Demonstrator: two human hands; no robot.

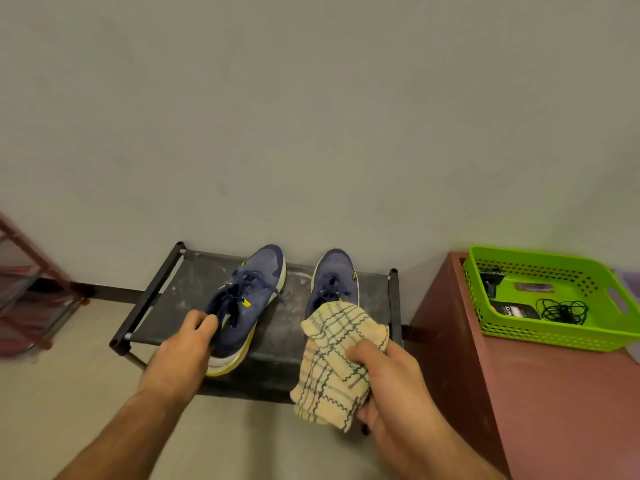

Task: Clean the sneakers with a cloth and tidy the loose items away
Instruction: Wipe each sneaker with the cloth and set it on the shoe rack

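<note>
Left sneaker: stood on the dusty top shelf of the shoe rack, heel overhanging the front edge; judged light, soft in the knit upper, stiff at the foam sole
Hold: the heel collar is pinched by the left hand, a firm place to lift by; the loose laces are best avoided
Right sneaker: stood beside it, apart, toe to the wall, heel hidden behind the cloth
Checked cloth: bunched in the closed right hand, limp and light, held over the rack's front edge
Edges: the rack's corner posts and the red cabinet close on the right
Room: open floor in front and to the left; the green basket with a cable on the cabinet
</note>
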